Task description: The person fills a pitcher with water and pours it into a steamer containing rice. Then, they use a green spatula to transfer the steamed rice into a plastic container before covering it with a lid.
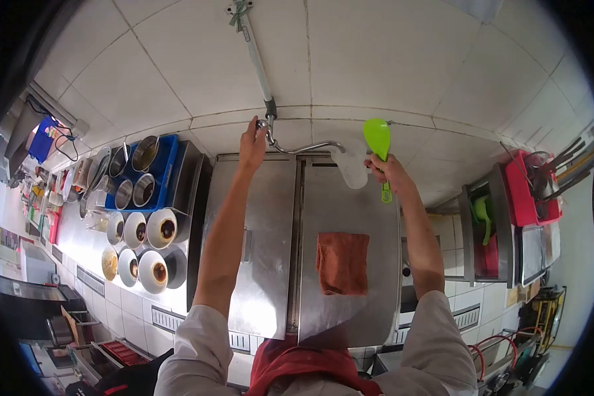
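The left hand [253, 144] has its fingers curled on the tap [263, 124]. The right hand [385, 169] is closed round a green paddle [377, 138] and touches a jug [354, 170], under the spout near the worktop's [350, 323] far edge. A cloth [342, 264] lies nearer the front.

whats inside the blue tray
The blue tray holds several metal pots. They cover much of its floor, so whatever may lie beneath them can't be seen.
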Tool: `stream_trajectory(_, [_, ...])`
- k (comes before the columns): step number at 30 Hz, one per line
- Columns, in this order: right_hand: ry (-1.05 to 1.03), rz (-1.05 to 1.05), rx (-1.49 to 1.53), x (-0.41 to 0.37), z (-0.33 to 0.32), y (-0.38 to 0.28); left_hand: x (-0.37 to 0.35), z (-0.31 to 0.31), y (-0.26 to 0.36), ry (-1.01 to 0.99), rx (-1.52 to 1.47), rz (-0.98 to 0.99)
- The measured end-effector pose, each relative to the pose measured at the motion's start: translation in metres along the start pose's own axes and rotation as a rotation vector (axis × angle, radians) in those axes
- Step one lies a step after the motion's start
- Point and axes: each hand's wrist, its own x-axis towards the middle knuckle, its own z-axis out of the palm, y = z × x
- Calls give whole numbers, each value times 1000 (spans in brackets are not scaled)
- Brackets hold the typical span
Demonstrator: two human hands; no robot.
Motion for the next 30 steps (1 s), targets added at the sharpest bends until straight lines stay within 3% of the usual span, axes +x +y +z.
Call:
stream_trajectory(6, [64, 58, 58, -26, 13, 3, 7, -18, -16, -282, -243, 6])
stream_trajectory(9, [119, 41, 96, -46, 26, 3, -12, -23, -2, -135, -51, 141])
stream_trajectory(14, [111, -7, 121, -91, 41, 16, -113, -63, -10, 172, -141, 357])
stream_trajectory(16, [227, -73, 166, -129, 51, 20, -183, -92, -1, 76, -207, 331])
stream_trajectory(19, [357, -180, 307, -200, 62, 24, -290, -118, 35, -97, -244, 101])
stream_trajectory(20, [350, -229, 361, -233, 64, 22, -320, -115, 28, -147, -335, 59])
stream_trajectory(21, [330, -280, 411, -265, 69, 18, -346, -115, 26, -261, -378, 192])
stream_trajectory(23, [347, -365, 469, -334, 71, 16, -401, -102, 68, -406, -343, 119])
stream_trajectory(25, [422, -422, 480, -402, 68, 15, -442, -67, 81, -567, -596, -71])
stream_trajectory(30, [799, -483, 411, -592, 41, 37, -518, 40, 169, -1202, -375, 210])
